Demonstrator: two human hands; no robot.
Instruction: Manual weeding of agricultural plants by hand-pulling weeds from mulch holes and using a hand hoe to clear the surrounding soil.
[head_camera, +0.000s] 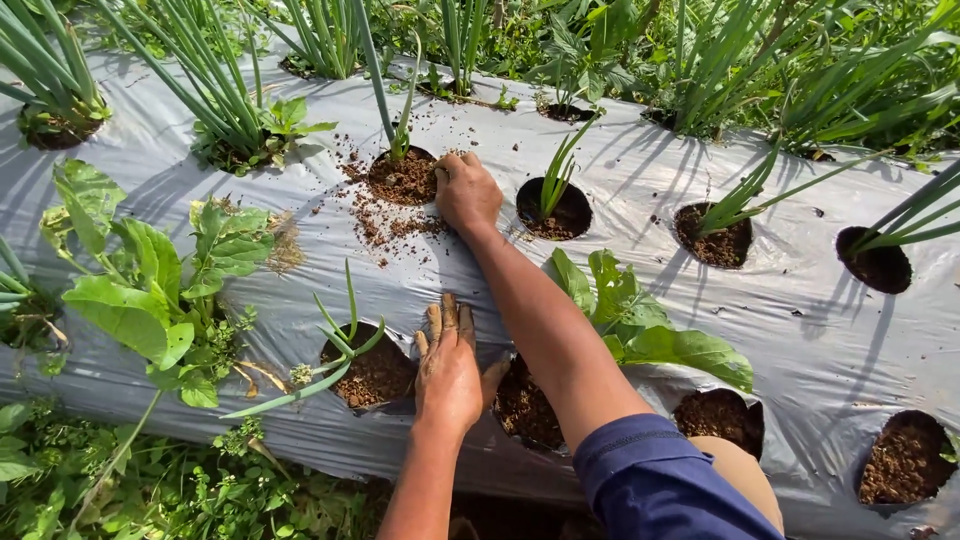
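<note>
My right hand (466, 190) reaches across a silver plastic mulch sheet (620, 170) and presses its curled fingers into the brown soil of a planting hole (400, 178) that holds a thin green onion seedling (402, 125). Crumbs of soil (385, 225) lie scattered on the plastic below that hole. My left hand (449, 365) rests flat on the plastic with dirty fingers spread, between a near hole with a leaning onion seedling (345, 340) and another soil-filled hole (525, 405). Neither hand visibly holds anything.
More holes with onion seedlings (555, 195) (715, 225) run to the right, some bare (905, 460). Broad-leaved weeds (150, 290) (640, 320) grow through the sheet. Tall onion plants (225, 95) line the back; grass borders the near edge (150, 480).
</note>
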